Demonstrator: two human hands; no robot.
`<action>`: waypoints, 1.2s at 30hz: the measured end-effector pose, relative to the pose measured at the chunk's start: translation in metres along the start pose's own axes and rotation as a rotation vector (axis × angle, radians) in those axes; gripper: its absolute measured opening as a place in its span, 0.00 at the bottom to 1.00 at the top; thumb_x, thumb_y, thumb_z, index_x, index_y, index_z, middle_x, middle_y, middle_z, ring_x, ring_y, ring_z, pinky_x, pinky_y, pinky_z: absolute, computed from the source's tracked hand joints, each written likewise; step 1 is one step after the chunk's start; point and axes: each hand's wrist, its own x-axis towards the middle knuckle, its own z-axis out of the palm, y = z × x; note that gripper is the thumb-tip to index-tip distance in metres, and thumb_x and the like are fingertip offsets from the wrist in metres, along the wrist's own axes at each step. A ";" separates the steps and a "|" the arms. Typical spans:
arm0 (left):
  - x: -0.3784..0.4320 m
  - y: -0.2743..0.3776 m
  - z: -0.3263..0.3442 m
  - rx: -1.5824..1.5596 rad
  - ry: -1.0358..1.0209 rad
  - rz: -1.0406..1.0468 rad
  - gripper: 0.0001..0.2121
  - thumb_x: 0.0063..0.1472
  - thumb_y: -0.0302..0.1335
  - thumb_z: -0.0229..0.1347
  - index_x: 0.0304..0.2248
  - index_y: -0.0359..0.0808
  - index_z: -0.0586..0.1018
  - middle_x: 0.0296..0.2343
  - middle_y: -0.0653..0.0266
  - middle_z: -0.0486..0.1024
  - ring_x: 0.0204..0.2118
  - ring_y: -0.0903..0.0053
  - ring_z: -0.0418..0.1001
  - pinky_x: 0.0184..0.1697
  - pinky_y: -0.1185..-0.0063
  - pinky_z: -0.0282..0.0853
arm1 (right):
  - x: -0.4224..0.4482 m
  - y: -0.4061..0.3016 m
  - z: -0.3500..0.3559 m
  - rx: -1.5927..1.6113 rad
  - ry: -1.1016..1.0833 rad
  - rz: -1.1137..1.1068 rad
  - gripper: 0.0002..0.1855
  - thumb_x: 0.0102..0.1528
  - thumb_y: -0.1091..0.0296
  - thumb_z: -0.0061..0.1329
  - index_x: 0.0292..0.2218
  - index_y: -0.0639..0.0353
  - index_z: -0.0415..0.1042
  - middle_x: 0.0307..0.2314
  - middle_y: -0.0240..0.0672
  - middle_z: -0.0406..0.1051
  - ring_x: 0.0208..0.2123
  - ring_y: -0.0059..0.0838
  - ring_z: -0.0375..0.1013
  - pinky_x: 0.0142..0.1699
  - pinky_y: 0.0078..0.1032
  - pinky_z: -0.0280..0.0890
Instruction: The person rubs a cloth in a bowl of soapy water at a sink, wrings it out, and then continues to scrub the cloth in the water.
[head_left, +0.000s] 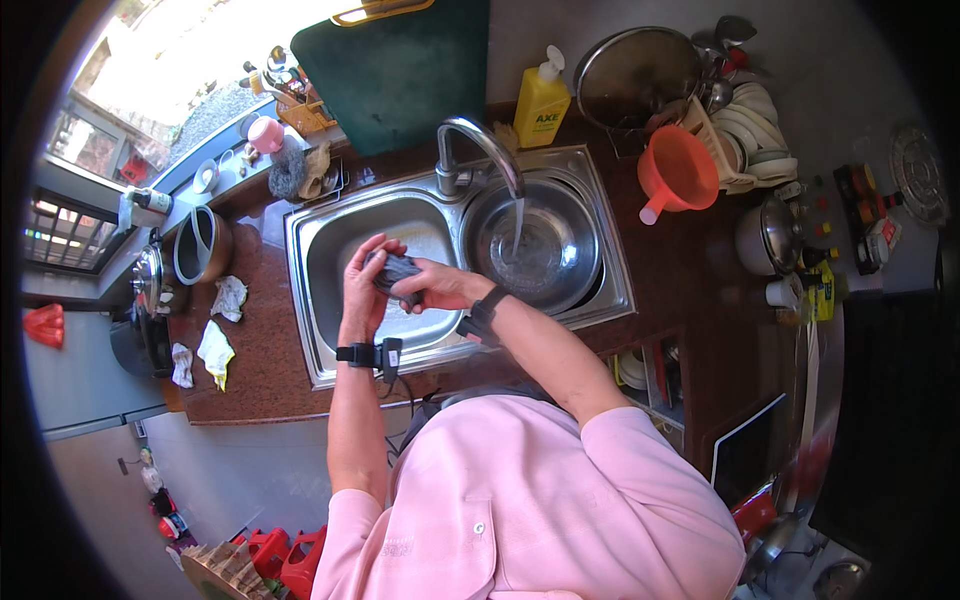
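Observation:
My left hand (363, 281) and my right hand (441, 286) both grip a bunched dark grey cloth (391, 273), squeezed between them. They are above the left basin (325, 259) of a stainless steel double sink. Fingers cover part of the cloth. To the right, a round stainless steel bowl (577, 259) sits in the other basin. A curved chrome tap (501, 142) runs a stream of water (519, 221) into this bowl, which has water in it. Dark straps circle both my wrists.
Behind the sink stand a green cutting board (405, 75) and a yellow dish soap bottle (541, 105). An orange-red plastic dipper (679, 169) and a dish rack of bowls (720, 142) are at the right. Crumpled white cloths (216, 349) and a pot (202, 247) rest on the left counter.

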 end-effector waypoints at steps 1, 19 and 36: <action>0.003 0.004 -0.008 -0.036 0.018 -0.026 0.13 0.59 0.22 0.49 0.45 0.32 0.70 0.34 0.58 0.74 0.37 0.73 0.73 0.40 0.77 0.72 | 0.006 -0.003 0.011 -0.182 0.057 -0.018 0.23 0.45 0.69 0.55 0.42 0.58 0.61 0.22 0.29 0.65 0.19 0.18 0.65 0.21 0.16 0.58; 0.030 -0.061 -0.083 1.253 0.269 0.018 0.10 0.60 0.26 0.42 0.37 0.30 0.70 0.31 0.48 0.73 0.34 0.61 0.72 0.40 0.71 0.65 | 0.056 0.088 0.014 -1.595 0.647 -0.117 0.07 0.40 0.67 0.47 0.20 0.57 0.75 0.19 0.50 0.72 0.24 0.45 0.75 0.32 0.39 0.69; 0.013 -0.041 -0.058 0.116 0.139 -0.277 0.05 0.62 0.25 0.45 0.37 0.35 0.65 0.17 0.70 0.62 0.18 0.84 0.60 0.21 0.84 0.59 | 0.026 0.067 0.016 -1.623 0.515 -0.078 0.13 0.48 0.63 0.43 0.23 0.62 0.74 0.18 0.54 0.71 0.24 0.52 0.73 0.32 0.42 0.68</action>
